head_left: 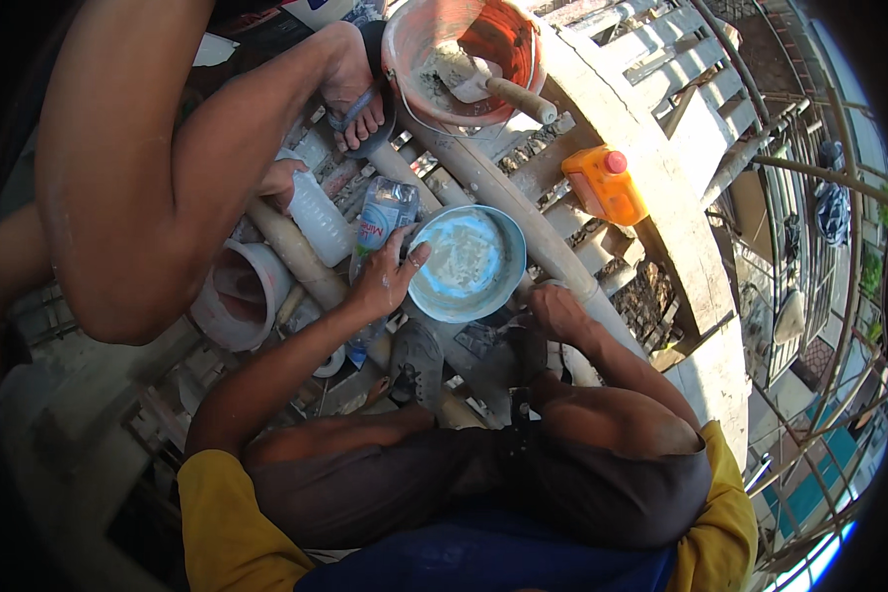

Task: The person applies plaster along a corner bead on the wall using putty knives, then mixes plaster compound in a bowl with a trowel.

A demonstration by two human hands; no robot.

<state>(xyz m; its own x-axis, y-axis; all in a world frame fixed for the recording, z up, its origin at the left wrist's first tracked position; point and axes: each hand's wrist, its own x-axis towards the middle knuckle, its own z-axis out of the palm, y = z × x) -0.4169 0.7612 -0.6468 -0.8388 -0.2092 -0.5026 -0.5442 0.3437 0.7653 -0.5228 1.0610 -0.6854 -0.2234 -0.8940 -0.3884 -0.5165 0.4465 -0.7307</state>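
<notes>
A round light-blue bowl (469,264) with wet grey residue inside sits before me above the slats. My left hand (385,278) is at its left rim, the thumb over the edge and the fingers along the outside. Grey smears mark this hand. My right hand (560,312) is curled closed just off the bowl's lower right side; what its fingers hold, if anything, is hidden. A clear plastic bottle (385,209) with a label leans close beyond my left hand. Another person's hand (280,185) holds a translucent white bottle (318,219) farther left.
An orange bucket (405,59) holds a trowel (508,94) and grey mix. An orange jug (605,185) with a red cap stands right of the bowl. A whitish bucket (242,296) sits left. The co-worker's bent leg (237,148) and sandalled foot (355,113) crowd the left. Gaps separate the poles and planks.
</notes>
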